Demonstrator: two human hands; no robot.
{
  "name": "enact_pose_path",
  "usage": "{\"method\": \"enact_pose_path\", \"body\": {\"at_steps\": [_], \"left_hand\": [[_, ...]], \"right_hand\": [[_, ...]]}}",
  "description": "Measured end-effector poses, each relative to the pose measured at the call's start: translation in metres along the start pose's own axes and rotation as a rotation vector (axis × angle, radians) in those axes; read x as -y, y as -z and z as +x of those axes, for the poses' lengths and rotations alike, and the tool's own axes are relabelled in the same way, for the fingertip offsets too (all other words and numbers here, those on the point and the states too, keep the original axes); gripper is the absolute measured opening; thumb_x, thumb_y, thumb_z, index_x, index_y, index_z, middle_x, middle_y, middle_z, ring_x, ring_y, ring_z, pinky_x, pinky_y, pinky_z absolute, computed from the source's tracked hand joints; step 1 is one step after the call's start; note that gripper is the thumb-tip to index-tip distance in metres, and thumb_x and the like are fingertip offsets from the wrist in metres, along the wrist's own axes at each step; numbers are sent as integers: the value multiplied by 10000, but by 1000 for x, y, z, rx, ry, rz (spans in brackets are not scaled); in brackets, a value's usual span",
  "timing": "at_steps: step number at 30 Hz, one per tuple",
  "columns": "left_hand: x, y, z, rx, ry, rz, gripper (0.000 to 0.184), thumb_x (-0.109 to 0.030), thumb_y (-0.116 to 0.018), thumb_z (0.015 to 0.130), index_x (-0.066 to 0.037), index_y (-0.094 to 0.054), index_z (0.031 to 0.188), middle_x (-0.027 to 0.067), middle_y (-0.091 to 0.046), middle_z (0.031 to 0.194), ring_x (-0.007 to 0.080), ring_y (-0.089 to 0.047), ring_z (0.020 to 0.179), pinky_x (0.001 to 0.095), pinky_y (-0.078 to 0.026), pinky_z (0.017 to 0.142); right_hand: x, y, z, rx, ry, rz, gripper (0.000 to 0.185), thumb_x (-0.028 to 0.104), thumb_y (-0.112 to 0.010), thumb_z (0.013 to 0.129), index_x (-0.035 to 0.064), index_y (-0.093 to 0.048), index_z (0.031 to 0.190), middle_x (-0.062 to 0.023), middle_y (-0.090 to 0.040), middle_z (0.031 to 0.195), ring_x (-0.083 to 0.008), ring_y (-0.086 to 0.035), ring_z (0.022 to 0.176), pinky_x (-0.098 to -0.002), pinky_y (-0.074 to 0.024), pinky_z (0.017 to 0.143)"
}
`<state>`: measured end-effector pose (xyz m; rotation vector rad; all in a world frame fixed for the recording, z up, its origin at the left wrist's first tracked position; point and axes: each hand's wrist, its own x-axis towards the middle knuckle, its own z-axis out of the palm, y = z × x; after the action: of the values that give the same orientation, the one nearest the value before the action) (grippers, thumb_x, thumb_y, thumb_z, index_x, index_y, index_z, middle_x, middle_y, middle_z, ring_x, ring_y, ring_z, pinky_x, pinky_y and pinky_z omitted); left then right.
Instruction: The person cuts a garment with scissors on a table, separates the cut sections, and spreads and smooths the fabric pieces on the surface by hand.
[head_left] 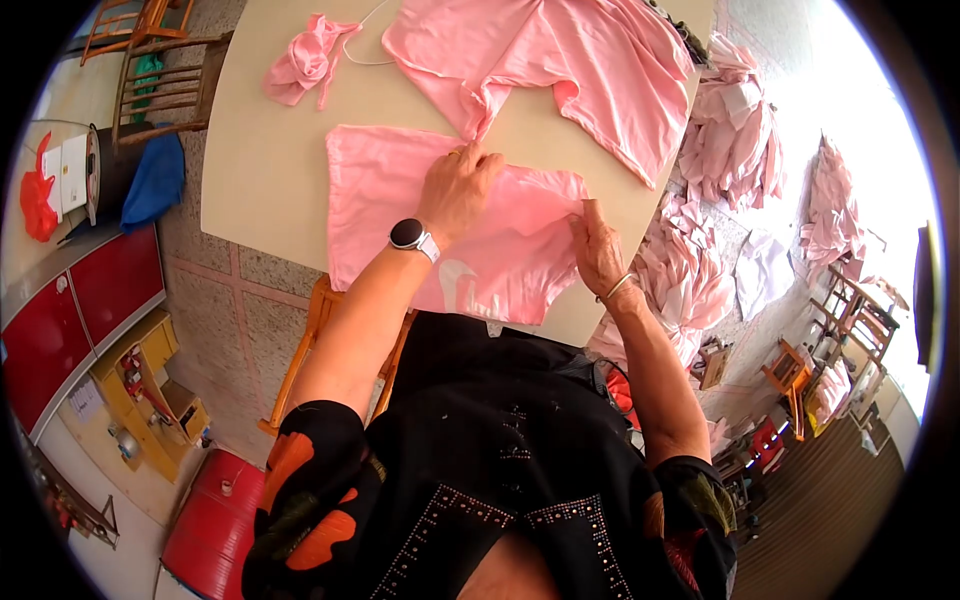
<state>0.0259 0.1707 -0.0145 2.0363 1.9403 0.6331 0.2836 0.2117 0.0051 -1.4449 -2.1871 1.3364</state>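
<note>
A pink garment (380, 200), perhaps a folded piece of clothing, lies flattened on the near side of the cream table (265, 190). A pale, shiny mark (457, 283) shows on its lower part. At its upper edge, my left hand (462, 190), with a watch at the wrist, is closed, fingertips pinching the cloth. My right hand (599, 245) grips the right edge, its thumb on that side and its other fingers partly hidden. Just beyond my left fingers, a larger pink garment (560, 60) spreads over the table, its lower tip close to them.
A crumpled pink cloth (308, 60) and a thin white cord (372, 40) lie at the table's far left. Heaps of pink clothes (735, 125) are on the floor to the right. Wooden chairs (170, 85) stand left; a red drum (213, 530) is lower left.
</note>
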Motion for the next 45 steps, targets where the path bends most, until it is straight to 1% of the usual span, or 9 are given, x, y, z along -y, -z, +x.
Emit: {"method": "enact_pose_path", "body": {"at_steps": [5, 14, 17, 20, 26, 29, 32, 35, 45], "left_hand": [[3, -1, 2, 14, 29, 22, 119, -18, -593, 857, -68, -598, 964, 106, -594, 929, 307, -636, 885, 406, -531, 744], [6, -5, 2, -32, 5, 15, 87, -29, -599, 871, -68, -583, 947, 106, -610, 910, 310, -638, 890, 404, -529, 755], [6, -5, 2, -43, 23, -10, 71, -36, -594, 891, -67, -572, 951, 109, -606, 905, 318, -635, 876, 411, -525, 745], [5, -6, 2, -58, 90, -24, 66, -51, -593, 909, -67, -561, 965, 112, -598, 900, 326, -631, 854, 417, -519, 732], [4, -12, 3, -80, 115, 92, 83, -87, -608, 917, -71, -553, 976, 108, -589, 888, 322, -626, 819, 414, -509, 697], [5, -16, 4, -96, 113, 130, 77, -89, -606, 919, -74, -551, 971, 106, -590, 886, 318, -627, 809, 412, -507, 688], [4, -17, 5, -107, 112, 142, 70, -86, -603, 922, -74, -548, 963, 106, -591, 884, 315, -630, 803, 411, -506, 686], [3, -18, 7, -110, 113, 168, 66, -89, -600, 926, -69, -548, 962, 110, -593, 888, 316, -632, 806, 414, -506, 688], [-7, 4, -23, -192, 68, 19, 192, -35, -636, 901, -66, -611, 1089, 117, -634, 1020, 333, -620, 977, 410, -493, 847]], "right_hand": [[-1, 5, -5, 1, -37, 57, 437, 135, -531, 1013, 56, -413, 1426, -186, -556, 798, -329, -553, 714, -410, -465, 703], [-6, 1, -2, -9, -22, 21, 312, 165, -526, 1018, 45, -454, 1298, -270, -618, 894, -473, -613, 866, -483, -463, 737], [-4, 1, 1, -46, -5, 1, 203, 182, -534, 1011, 59, -460, 1156, -297, -634, 887, -511, -608, 855, -545, -455, 696], [-7, 0, 5, -41, -66, -7, 202, 188, -532, 1010, 58, -458, 1146, -301, -636, 882, -517, -605, 845, -554, -450, 693], [-14, -1, 14, -27, -121, 25, 271, 223, -576, 983, 53, -454, 1155, -296, -648, 894, -509, -620, 834, -549, -454, 698], [-13, 6, 12, 102, -262, 117, 387, 184, -658, 920, 43, -447, 1212, -262, -676, 960, -475, -653, 865, -526, -482, 730], [8, 19, 2, 165, -230, 42, 521, 110, -717, 849, 38, -429, 1278, -228, -674, 1020, -429, -668, 903, -498, -502, 786], [-23, 2, -6, -31, 0, -42, 587, 51, -726, 822, 45, -409, 1316, -224, -654, 1024, -419, -666, 912, -483, -507, 826], [-4, 12, -6, 33, -195, -41, 501, 56, -703, 840, 74, -445, 1269, -219, -637, 938, -420, -648, 858, -504, -476, 788]]}}
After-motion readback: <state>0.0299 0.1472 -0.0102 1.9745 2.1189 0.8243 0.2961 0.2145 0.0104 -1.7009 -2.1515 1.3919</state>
